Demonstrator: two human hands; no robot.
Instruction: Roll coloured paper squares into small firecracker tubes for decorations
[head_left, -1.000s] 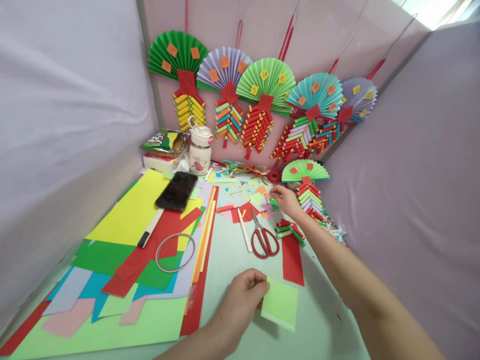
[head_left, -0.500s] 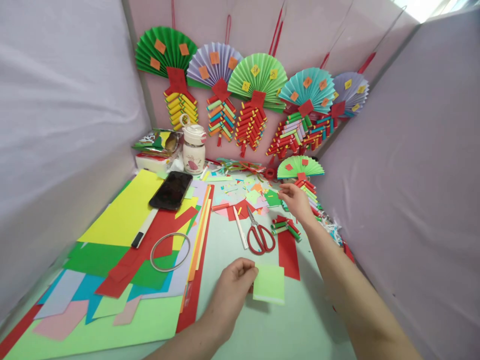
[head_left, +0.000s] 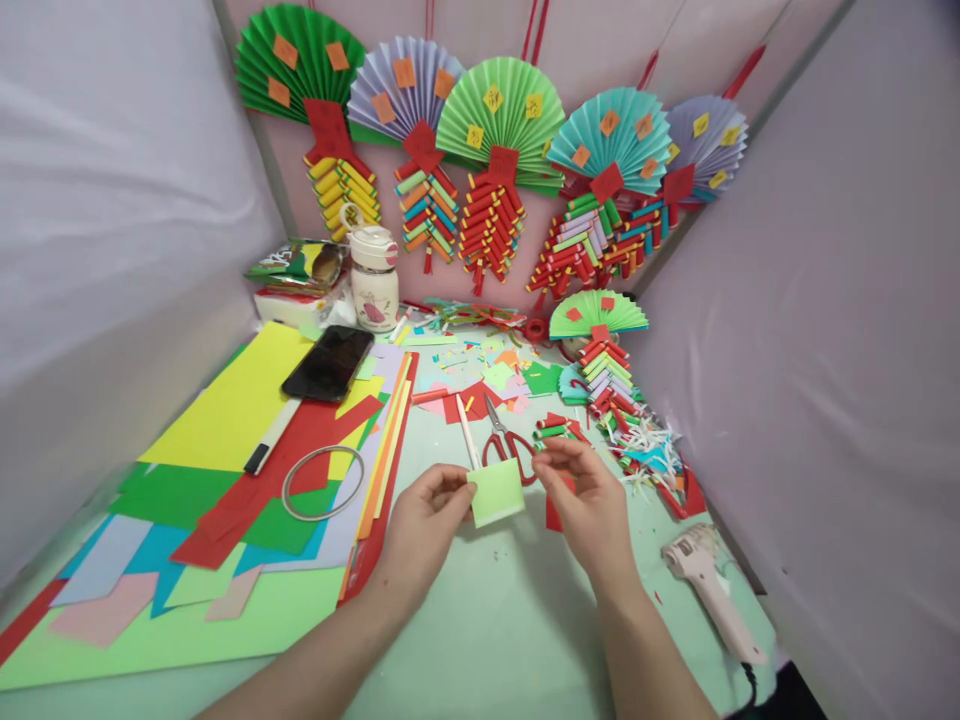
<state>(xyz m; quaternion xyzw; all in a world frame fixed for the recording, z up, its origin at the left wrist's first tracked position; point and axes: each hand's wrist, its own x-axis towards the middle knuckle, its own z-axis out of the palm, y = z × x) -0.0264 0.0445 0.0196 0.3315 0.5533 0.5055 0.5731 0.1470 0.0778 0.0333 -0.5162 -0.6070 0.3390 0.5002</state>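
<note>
My left hand (head_left: 421,520) pinches the left edge of a small light green paper square (head_left: 496,493) and holds it lifted above the table. My right hand (head_left: 585,500) is close to the square's right side, fingers curled and pinched; whether something tiny sits between them I cannot make out. Just behind the hands lie red-handled scissors (head_left: 504,442), a white pen (head_left: 468,445) and a red paper strip (head_left: 555,510). Small rolled paper tubes (head_left: 553,428) lie beside the scissors.
Coloured paper sheets (head_left: 225,470) with a wire ring (head_left: 322,482), marker (head_left: 271,437) and phone (head_left: 328,362) cover the left. A glue gun (head_left: 709,585) lies at right. Paper fans (head_left: 499,115) hang on the back wall; a fan ornament (head_left: 598,315) and a bottle (head_left: 373,278) stand near it.
My right hand came back from the far scraps to the paper square. My left hand lifted the square off the table. The view tilted down, revealing the glue gun.
</note>
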